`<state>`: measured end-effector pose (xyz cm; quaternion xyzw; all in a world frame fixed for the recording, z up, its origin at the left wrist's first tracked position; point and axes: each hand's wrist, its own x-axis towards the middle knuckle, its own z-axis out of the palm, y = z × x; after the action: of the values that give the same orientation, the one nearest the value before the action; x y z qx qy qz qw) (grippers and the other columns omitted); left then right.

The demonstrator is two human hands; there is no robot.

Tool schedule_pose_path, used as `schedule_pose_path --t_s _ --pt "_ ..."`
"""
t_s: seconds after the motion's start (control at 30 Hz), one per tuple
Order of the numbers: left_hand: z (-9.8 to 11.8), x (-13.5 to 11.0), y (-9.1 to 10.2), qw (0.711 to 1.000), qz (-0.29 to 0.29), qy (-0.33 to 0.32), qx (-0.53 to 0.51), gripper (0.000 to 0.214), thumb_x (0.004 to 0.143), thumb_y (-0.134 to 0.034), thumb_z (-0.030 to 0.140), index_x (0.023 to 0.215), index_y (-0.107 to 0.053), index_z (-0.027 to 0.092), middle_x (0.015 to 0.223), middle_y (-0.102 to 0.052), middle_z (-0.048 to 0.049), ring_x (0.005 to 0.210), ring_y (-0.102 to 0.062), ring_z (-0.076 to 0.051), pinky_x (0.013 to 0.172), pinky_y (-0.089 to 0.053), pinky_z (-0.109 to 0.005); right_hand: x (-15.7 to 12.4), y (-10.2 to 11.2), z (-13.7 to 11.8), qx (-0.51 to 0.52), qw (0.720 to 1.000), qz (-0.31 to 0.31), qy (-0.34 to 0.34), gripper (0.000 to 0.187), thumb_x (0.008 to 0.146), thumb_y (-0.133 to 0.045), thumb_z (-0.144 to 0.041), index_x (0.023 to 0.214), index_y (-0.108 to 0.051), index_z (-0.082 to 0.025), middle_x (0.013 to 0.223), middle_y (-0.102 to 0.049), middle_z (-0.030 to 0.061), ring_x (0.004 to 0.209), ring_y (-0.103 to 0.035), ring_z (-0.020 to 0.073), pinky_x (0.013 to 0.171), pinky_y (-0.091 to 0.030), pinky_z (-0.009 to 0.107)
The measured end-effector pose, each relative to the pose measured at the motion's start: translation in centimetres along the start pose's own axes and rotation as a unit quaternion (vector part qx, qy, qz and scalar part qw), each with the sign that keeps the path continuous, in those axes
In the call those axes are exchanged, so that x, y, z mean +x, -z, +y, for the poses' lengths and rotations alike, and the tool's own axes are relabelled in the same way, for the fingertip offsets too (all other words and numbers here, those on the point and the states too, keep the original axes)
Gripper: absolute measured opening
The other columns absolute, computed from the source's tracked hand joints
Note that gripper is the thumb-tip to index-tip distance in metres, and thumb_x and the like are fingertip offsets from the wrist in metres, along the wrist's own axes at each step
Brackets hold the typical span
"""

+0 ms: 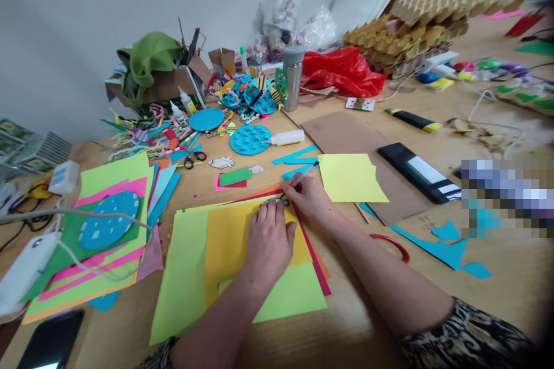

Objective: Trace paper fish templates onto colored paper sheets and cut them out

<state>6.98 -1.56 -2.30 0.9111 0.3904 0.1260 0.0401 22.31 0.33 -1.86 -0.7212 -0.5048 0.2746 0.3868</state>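
My left hand [269, 236] lies flat, fingers stretched out, on a yellow-orange sheet [225, 248]. Under its fingertips a small paper cut-out [283, 200] shows in part, pressed against the sheet; its shape is mostly hidden. Beside it, my right hand [312, 199] grips a pen [305, 175], whose tip is hidden near the cut-out. Light green paper [184, 277] lies beneath the orange sheet, with red and orange edges poking out at the right. Just beyond, fish-shaped cut-outs [222, 162] and a green paper strip [235, 176] rest on the table.
To the left is a stack of coloured paper [108, 167] with a blue oval. Scissors [193, 159], a glue bottle [288, 138] and a steel flask [293, 81] stand or lie farther back. Cardboard [346, 132], a yellow sheet [352, 179] and a black case [418, 173] are right.
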Motion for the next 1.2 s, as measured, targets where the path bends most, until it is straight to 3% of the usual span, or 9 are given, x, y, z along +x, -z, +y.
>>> schedule_pose_path --t_s 0.53,1.2 --pt "0.15 0.12 0.37 1.000 -0.015 0.000 0.002 0.042 0.094 -0.047 0.030 0.129 -0.049 0.009 0.123 -0.056 -0.0135 0.113 -0.049 -0.028 0.094 -0.043 -0.044 -0.16 0.13 -0.42 -0.012 1.000 0.014 0.001 0.016 0.080 -0.052 -0.020 0.064 -0.050 -0.019 0.059 -0.057 0.0002 0.054 -0.054 0.0135 0.053 -0.037 0.024" --pt "0.01 -0.01 -0.03 1.000 -0.007 -0.006 0.007 0.042 0.093 -0.048 0.030 0.129 -0.050 0.009 0.129 -0.056 -0.0137 0.116 -0.048 -0.029 0.096 -0.042 -0.046 -0.06 0.69 -0.25 -0.017 0.999 -0.041 0.007 0.015 0.081 -0.051 -0.021 0.066 -0.053 -0.018 0.063 -0.059 0.0008 0.055 -0.052 0.0126 0.054 -0.038 0.025"
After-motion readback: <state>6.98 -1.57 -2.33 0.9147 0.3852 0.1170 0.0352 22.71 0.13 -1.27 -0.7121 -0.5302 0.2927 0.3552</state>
